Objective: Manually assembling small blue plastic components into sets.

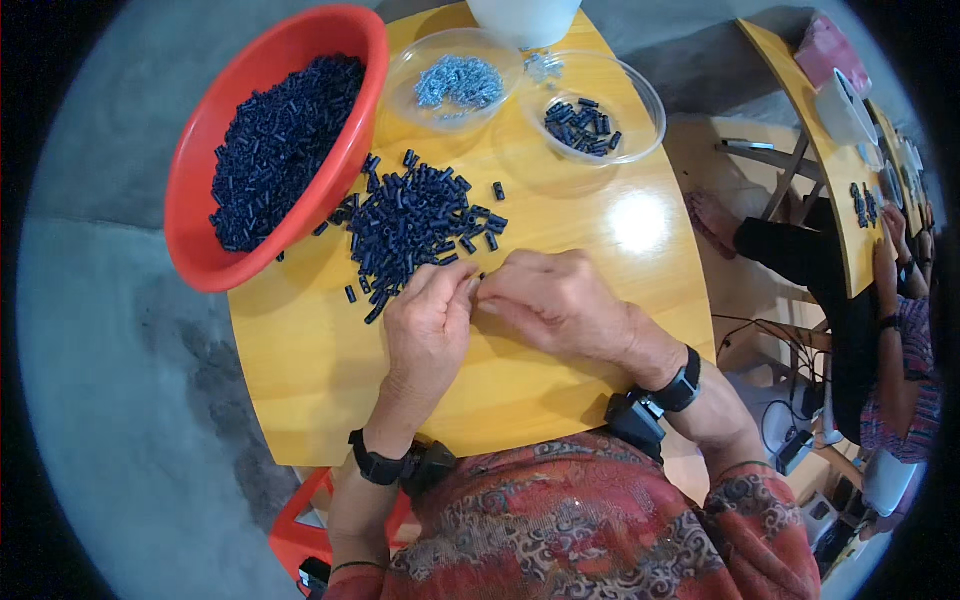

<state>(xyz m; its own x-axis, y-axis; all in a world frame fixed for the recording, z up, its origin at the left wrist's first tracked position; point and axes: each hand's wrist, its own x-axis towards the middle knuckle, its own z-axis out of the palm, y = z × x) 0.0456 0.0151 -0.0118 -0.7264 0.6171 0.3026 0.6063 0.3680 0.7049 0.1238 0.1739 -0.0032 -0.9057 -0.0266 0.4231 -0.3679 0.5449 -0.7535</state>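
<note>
My left hand (pixel 430 318) and my right hand (pixel 562 300) meet fingertip to fingertip over the table, just in front of a heap of small dark blue tubular pieces (pixel 415 225). Both are closed in a pinch. A tiny dark spot shows between the fingertips, but the fingers cover most of it and I cannot make out what they hold. Some loose pieces lie around the heap's edge, one of them (pixel 498 190) off to its right. Black bands circle both my wrists.
A red basin (pixel 375 110) full of similar dark pieces leans at the far left of the yellow table (pixel 640 370). Behind the heap stand a clear bowl of small shiny bluish parts (pixel 458 82), another clear bowl (pixel 655 125) and a white container (pixel 525 25). At right, another person works at a table (pixel 840 180).
</note>
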